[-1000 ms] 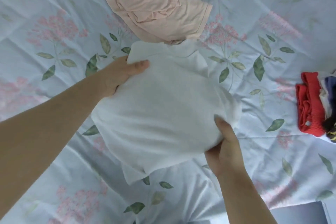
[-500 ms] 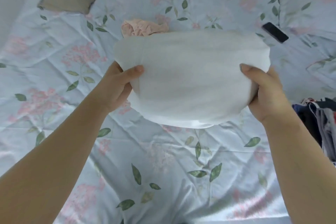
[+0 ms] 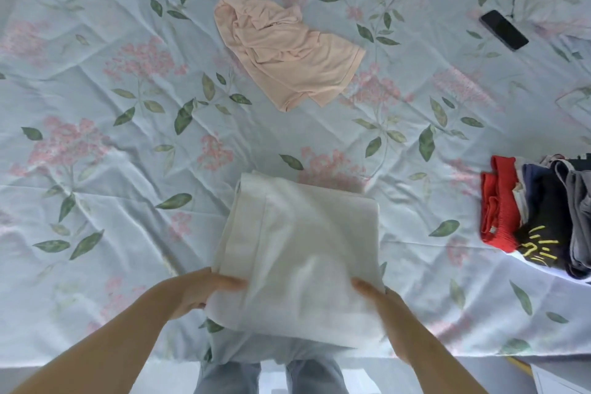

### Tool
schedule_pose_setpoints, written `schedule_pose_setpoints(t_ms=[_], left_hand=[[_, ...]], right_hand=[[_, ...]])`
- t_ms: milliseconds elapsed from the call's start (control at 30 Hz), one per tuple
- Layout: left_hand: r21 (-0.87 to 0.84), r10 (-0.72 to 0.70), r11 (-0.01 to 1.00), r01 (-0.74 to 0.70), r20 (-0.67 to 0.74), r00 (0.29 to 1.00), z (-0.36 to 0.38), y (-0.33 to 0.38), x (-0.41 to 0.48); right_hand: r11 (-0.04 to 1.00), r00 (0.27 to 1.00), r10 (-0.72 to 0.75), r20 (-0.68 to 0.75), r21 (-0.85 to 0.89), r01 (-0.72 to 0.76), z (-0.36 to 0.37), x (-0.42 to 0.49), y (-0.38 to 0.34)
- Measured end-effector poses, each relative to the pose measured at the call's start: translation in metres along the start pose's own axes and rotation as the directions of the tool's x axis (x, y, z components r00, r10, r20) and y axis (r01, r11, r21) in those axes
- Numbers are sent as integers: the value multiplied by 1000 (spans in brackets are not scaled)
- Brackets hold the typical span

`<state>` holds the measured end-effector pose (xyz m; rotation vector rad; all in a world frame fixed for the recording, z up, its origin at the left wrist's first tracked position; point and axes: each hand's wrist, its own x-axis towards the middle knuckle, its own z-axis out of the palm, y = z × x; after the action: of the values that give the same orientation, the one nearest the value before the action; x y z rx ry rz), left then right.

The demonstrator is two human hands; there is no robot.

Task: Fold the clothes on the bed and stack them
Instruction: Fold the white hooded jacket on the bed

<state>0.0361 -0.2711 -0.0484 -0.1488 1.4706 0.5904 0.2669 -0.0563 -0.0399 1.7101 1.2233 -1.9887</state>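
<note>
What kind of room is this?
Probably a bedroom: a floral bedsheet, with a crumpled pink top and a white garment on it, and a pile of folded clothes at its edge.

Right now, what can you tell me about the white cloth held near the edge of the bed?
The white folded cloth garment looks like soft, thin fabric, folded into a rough rectangle with layered edges along its left side. It appears to lie on the pale floral bed sheet near the bed's front edge. The left hand and right hand grip its near corners, thumbs on top. Its image is slightly blurred.
</note>
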Motion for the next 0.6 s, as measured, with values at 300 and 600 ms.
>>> schedule_pose_setpoints(t_ms=[300, 600], left_hand=[[-185, 219, 939, -289, -326, 920, 20, 26, 27], [-87, 121, 985, -146, -250, 961, 17, -9, 23]], right_hand=[[987, 993, -104, -50, 116, 109, 9, 31, -29], [999, 998, 43, -52, 15, -42, 16, 12, 27]])
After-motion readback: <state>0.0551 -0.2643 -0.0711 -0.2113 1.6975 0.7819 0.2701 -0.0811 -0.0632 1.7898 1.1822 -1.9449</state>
